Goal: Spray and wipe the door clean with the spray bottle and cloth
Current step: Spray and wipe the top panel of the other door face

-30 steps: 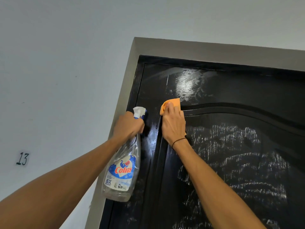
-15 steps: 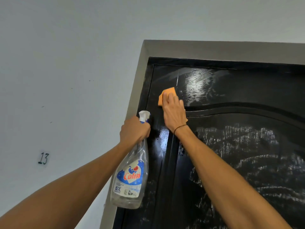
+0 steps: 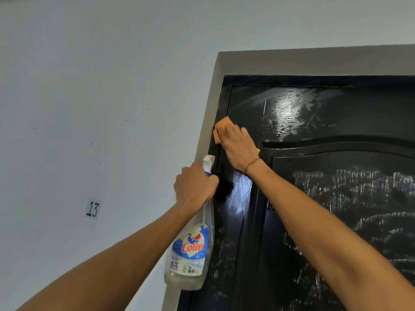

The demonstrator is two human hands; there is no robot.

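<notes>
**Two hands up at the door's top left corner: cloth on the panel, bottle held idle**

Right hand (image 3: pixel 239 147) lies flat on the cloth (image 3: pixel 221 130), fingers fairly straight, pressing it against the door (image 3: pixel 336 221) just beside the left edge of the black panel, a little below the top corner. Only an orange corner of the cloth shows past the fingertips; the rest is hidden under the palm. A thin band sits on that wrist.

Left hand (image 3: pixel 195 185) is clenched round the neck of the spray bottle (image 3: pixel 189 254), below and just left of the cloth. White nozzle points up toward the door frame (image 3: pixel 208 122); the clear body hangs down, label facing the viewer.

Handling, as judged:
- Cloth: soft, light, folds easily. Likely to bunch or slip out unless the whole palm stays on it.
- Bottle: light plastic, apparently little liquid in it. The neck is the sound place to hold it; the wide body would probably be slippery if wet.
- Door: hard, glossy, rigid. Wet sheen at the top and whitish streaks over the lower right panel suggest wiping is far from finished.

Surroundings: pale wall (image 3: pixel 89 86) on the left, with a small number mark (image 3: pixel 92 209) well apart from the hands. The raised moulding (image 3: pixel 336 142) arcs to the right of the cloth and may catch it; the bottle hangs near the frame and could knock it.
</notes>
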